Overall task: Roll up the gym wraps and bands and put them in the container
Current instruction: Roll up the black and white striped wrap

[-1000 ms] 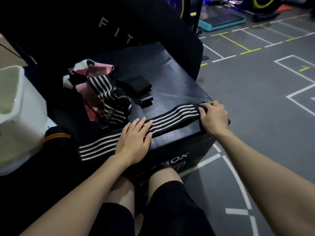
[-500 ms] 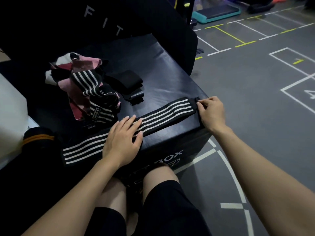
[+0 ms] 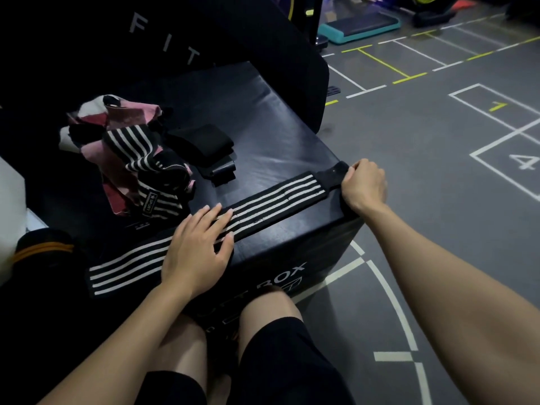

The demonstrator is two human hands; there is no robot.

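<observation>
Right hand (image 3: 363, 185) farther along wrap (image 3: 263, 204) ("BOX")

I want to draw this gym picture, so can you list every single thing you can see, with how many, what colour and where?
Striped wrap: one, black with white stripes, laid flat along the box's near edge.
Pile of wraps: one heap, pink, white and black-striped, on the box's left part.
Black band: one, black, folded, just right of the pile.
Plyo box: one, black, middle of the view.
Container: one, white, at the left edge.
Step platform: one, teal and black, on the floor far back.
Floor: grey with white and yellow lines.
Left hand: flat on the striped wrap.
Right hand: gripping the wrap's black end at the box corner.
Legs: two, black shorts, below the box.
</observation>
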